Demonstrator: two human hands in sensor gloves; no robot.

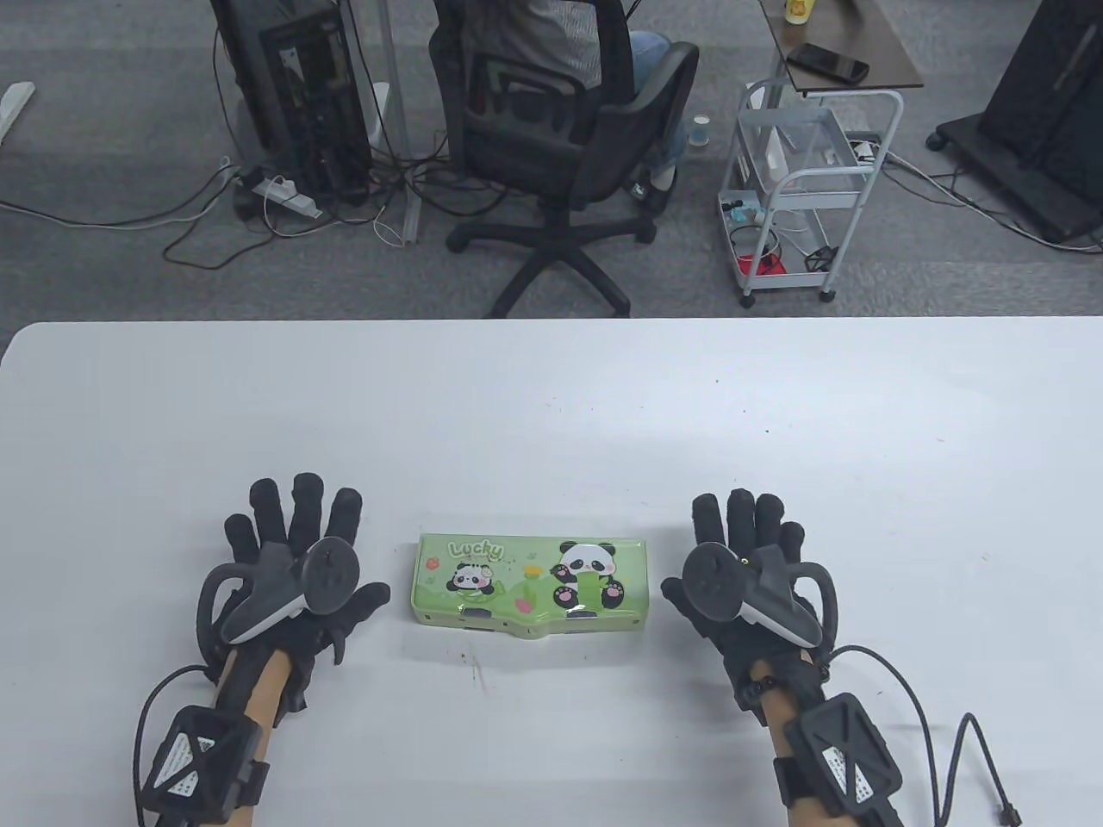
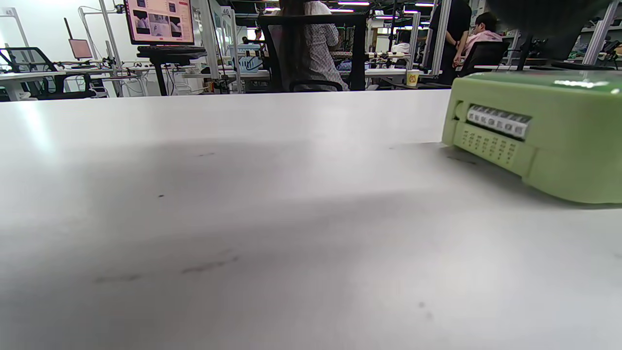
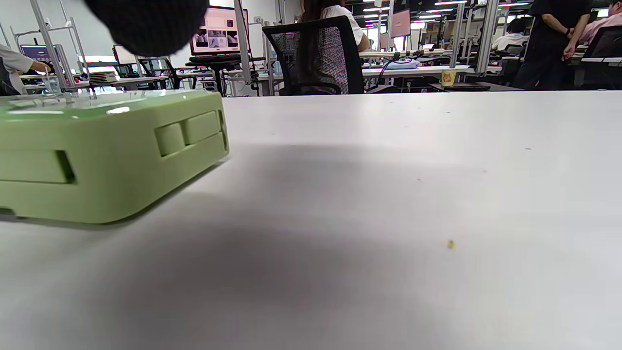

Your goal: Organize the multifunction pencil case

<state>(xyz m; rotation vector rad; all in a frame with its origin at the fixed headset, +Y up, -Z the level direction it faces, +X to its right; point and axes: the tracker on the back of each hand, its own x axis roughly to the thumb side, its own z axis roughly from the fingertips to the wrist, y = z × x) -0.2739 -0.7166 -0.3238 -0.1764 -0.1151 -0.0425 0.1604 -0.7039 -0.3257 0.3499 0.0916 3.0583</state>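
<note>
The green pencil case (image 1: 531,586) is lying flat and closed on the table (image 1: 551,413), between the left hand (image 1: 293,577) and right hand (image 1: 745,573). Both are resting beside it with fingers spread, holding nothing. Probably light, stiff, slick plastic; I'd be grabbing its short ends.

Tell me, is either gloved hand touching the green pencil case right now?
No. In the table view the left hand and right hand lie flat on the table, each apart from the pencil case between them.

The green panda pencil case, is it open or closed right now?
Closed. The pencil case lies flat with its printed lid down; no compartment shows, and neither hand touches it.
</note>
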